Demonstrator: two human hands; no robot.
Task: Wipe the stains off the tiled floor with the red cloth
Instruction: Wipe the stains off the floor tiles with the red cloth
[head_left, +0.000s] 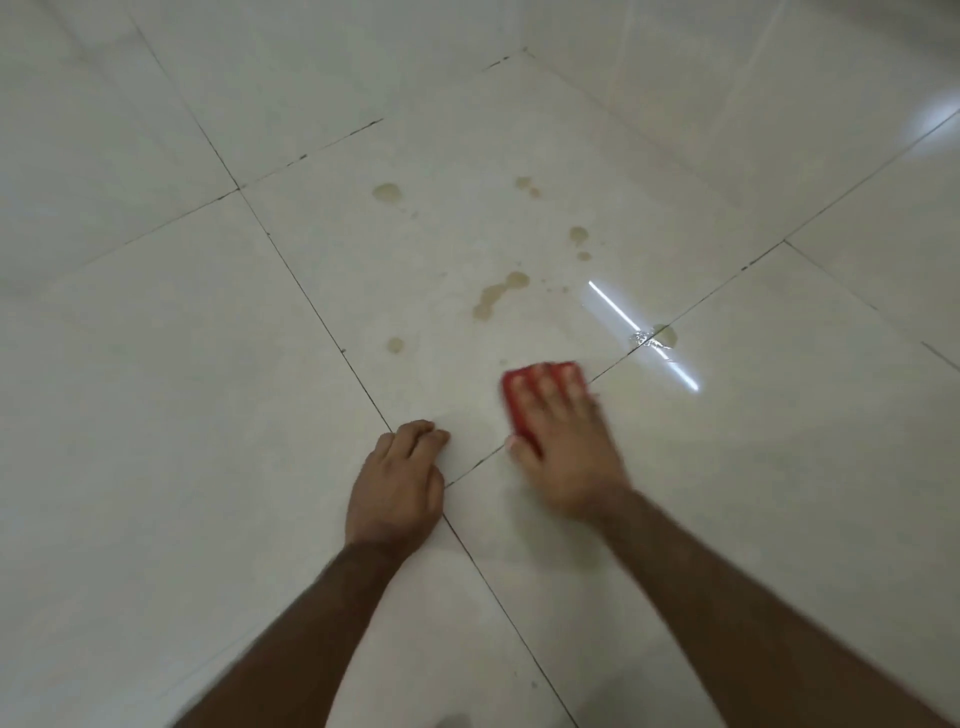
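Nearest us, our left hand (397, 488) is planted on the tiled floor (156, 389) at a grout-line crossing, fingers curled under, holding nothing, just bracing. Just beyond it, our right hand (558, 441) lies flat, fingers spread and pressing down on the red cloth (511, 402); the cloth sits under the palm, showing at the fingertips and thumb side, right by the diagonal grout line (613, 364). The hand is blurred, so it's likely mid-stroke.

Stains ahead look untouched: a small brownish spot (395, 344) nearest, then an elongated blotch (498, 296), one at the ceiling-light glare on the grout line (667, 335), and further drops (577, 235), (527, 186), (386, 192).

For this step we'd suggest keeping the palm flat for even pressure, overlapping strokes pushed outward, taking near stains first. Drag liquid toward us, not sideways, so it doesn't smear. The wet patch in the glare probably needs a second pass.
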